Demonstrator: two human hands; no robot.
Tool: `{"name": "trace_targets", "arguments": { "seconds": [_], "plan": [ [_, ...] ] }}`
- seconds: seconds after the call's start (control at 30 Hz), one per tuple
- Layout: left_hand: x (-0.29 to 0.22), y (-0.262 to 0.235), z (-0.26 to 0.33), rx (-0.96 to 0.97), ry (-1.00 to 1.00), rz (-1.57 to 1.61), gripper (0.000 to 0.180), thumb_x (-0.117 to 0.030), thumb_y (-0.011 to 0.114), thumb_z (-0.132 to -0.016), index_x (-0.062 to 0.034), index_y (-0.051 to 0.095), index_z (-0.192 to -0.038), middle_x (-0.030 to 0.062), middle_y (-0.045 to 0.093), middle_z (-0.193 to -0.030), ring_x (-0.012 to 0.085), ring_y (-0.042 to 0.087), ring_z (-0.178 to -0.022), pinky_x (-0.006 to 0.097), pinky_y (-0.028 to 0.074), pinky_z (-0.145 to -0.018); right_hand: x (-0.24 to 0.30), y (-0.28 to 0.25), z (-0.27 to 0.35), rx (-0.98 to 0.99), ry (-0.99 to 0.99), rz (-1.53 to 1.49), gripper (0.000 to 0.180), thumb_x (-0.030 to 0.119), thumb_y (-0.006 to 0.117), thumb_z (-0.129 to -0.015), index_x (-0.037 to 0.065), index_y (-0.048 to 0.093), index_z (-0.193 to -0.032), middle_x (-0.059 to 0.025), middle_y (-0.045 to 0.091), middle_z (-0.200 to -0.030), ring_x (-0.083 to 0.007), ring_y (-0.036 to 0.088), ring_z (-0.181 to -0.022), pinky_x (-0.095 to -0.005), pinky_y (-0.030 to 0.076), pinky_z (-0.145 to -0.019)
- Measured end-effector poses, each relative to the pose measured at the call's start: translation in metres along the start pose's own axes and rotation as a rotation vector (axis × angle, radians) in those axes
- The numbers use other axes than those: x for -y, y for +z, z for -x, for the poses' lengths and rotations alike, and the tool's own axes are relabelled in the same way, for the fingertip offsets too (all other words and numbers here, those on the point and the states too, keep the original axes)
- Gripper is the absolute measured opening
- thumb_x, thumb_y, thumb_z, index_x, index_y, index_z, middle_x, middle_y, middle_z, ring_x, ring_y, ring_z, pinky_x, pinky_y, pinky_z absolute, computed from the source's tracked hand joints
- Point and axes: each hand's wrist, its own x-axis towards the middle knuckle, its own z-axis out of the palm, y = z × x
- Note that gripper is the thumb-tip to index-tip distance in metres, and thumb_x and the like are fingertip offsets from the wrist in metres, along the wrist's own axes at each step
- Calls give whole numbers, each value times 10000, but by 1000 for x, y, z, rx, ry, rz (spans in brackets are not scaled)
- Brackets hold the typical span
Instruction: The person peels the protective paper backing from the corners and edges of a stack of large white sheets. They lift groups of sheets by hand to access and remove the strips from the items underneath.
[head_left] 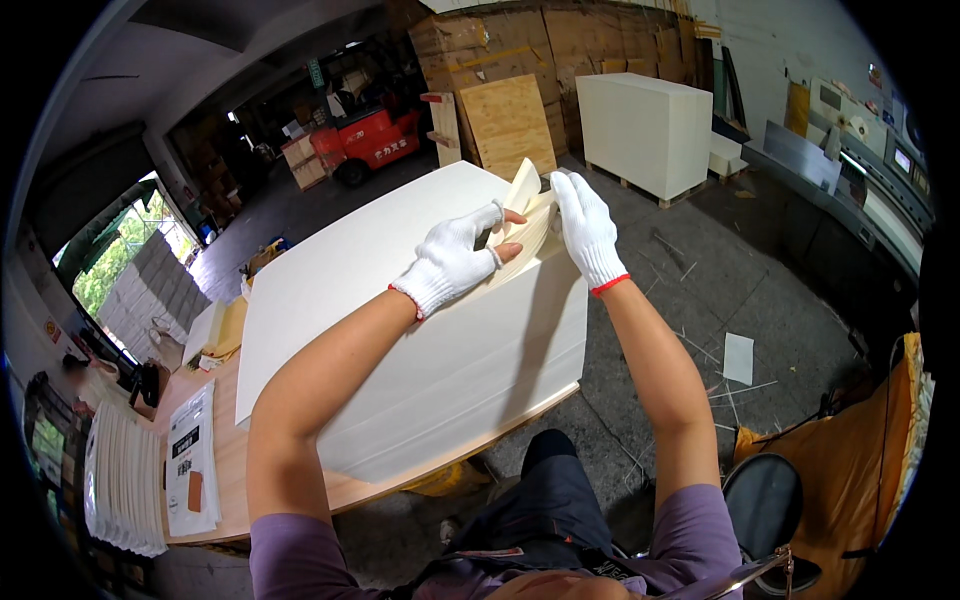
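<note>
A tall stack of large white paper sheets (350, 260) stands in front of me, its near side in full view. At its far right corner, a fanned bunch of paper sheets (540, 222) bends upward, one flap curling highest. My left hand (448, 258), in a white knit glove with bare thumb and fingertip showing, grips these sheets from the left, the thumb on the near side. On the other side of the bunch, my right hand (588, 232) stands upright in a white glove with a red cuff. Its fingers are stretched out and close together, the palm side against the sheet edges.
The stack sits on a wooden table (350, 492), with a printed white packet (192, 460) at its left. Another wrapped pile (120, 480) is beside that. Beyond stand a red forklift (370, 140), a white block on a pallet (645, 135) and a machine (860, 170). Paper scraps (738, 358) litter the floor.
</note>
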Motion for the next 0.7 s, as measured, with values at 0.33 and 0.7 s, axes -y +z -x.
{"name": "trace_targets", "arguments": {
  "seconds": [0.33, 0.7],
  "plan": [
    [5, 2, 0, -30, 175, -105, 388, -265, 610, -983, -216, 634, -1368, 116, 693, -860, 215, 677, -771, 348, 532, -772, 5, -7, -3, 30, -63, 132, 581, 595, 417, -1024, 42, 592, -988, -204, 659, -875, -418, 632, -881, -456, 473, -801],
    [-16, 9, 3, -5, 69, -524, 336, -335, 561, -1002, -223, 599, -1317, 110, 738, -832, 259, 726, -746, 409, 545, -715, 8, -59, 2, 437, -121, 844, 625, 673, 492, -951, 86, 705, -928, -173, 715, -826, -366, 699, -827, -462, 521, -701]
  ]
}}
